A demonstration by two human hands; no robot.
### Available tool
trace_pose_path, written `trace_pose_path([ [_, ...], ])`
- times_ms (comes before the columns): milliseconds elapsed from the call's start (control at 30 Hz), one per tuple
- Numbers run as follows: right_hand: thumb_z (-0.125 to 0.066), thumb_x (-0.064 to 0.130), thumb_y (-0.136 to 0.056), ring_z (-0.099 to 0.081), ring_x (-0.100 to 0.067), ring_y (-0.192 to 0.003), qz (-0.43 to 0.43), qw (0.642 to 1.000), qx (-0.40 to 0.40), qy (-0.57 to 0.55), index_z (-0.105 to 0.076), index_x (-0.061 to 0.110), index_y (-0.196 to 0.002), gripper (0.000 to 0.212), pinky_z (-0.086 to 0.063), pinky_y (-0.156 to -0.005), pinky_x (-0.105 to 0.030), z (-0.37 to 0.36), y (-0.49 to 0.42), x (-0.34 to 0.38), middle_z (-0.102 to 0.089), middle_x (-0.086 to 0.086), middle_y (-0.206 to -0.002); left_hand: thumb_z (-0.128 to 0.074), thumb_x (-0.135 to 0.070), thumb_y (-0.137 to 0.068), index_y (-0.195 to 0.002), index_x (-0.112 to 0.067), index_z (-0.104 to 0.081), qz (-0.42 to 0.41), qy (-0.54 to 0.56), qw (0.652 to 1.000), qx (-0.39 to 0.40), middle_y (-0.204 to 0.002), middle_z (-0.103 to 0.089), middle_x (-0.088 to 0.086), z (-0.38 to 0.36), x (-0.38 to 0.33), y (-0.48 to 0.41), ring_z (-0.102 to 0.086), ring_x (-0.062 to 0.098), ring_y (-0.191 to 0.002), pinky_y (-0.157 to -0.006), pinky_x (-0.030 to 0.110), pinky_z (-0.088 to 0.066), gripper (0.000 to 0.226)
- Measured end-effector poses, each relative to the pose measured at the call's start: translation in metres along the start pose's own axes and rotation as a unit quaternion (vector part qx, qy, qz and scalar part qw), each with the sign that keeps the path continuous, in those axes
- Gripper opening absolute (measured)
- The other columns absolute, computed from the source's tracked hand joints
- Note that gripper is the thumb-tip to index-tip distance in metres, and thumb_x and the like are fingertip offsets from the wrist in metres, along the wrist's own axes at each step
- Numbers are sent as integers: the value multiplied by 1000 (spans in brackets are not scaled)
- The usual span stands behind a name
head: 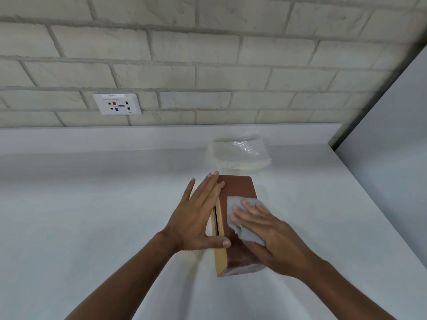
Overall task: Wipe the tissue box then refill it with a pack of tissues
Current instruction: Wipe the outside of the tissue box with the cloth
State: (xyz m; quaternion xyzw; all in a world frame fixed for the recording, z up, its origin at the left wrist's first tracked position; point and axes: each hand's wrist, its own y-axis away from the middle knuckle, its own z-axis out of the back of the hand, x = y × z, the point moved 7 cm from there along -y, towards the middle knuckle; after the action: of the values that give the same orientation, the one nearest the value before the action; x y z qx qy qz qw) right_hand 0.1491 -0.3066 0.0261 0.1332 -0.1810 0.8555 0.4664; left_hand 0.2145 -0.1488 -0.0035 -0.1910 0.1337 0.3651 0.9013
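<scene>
A brown tissue box (238,188) with a tan slotted face lies on the white counter (92,215), tipped on its side. My left hand (198,215) rests flat against the tan face with straight fingers, thumb across the slot edge. My right hand (265,229) presses a grey cloth (240,209) onto the brown upper face with flat fingers. Behind the box, a pack of white tissues (239,155) in clear plastic lies near the wall.
A brick wall with a white power socket (116,103) runs along the back of the counter. A tall grey panel (392,135) stands along the counter's right edge.
</scene>
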Motion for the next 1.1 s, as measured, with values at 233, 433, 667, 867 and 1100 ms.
trace_pose_path([
  [233,-43,41,-96,-26,0,-144,-100,991,-74,-48,-43,31,-144,49,-31,-117,-36,18,-5,-31,-41,13,-151,-36,-100,-72,-164,-12,-25,-56,41,997,22,-173,-19,2,3,-6,-11,-3,17,-162,-128,54,-18,128],
  [433,-53,26,-94,-38,-4,-140,-8,999,-19,-50,-54,18,-140,47,-26,-118,-28,16,10,-11,-51,10,-145,-55,-96,-66,-164,-10,-22,-47,77,996,14,-173,-18,1,2,-5,-12,-6,17,-162,-126,53,-25,135],
  [667,-54,30,-92,-37,-3,-140,12,1000,3,-24,-57,17,-137,47,-26,-117,-23,7,8,18,-52,7,-144,-44,-105,-54,-164,-8,9,4,40,998,56,-174,15,3,0,-2,-13,14,16,-160,-129,54,4,156],
  [867,-36,46,-94,-28,-3,-144,-142,987,-58,-38,-44,21,-146,59,-27,-119,-35,20,-26,-43,-35,14,-150,-62,-96,-51,-162,-17,20,37,107,989,91,-171,25,-8,1,-4,-13,22,9,-158,-130,47,8,158],
  [1100,-40,40,-99,-37,-5,-140,-153,986,-38,-59,-46,30,-145,47,-31,-115,-26,18,-49,-45,-36,19,-151,-82,-80,-54,-158,-19,28,55,117,987,101,-169,27,-10,5,-5,-15,25,4,-155,-129,42,13,163],
])
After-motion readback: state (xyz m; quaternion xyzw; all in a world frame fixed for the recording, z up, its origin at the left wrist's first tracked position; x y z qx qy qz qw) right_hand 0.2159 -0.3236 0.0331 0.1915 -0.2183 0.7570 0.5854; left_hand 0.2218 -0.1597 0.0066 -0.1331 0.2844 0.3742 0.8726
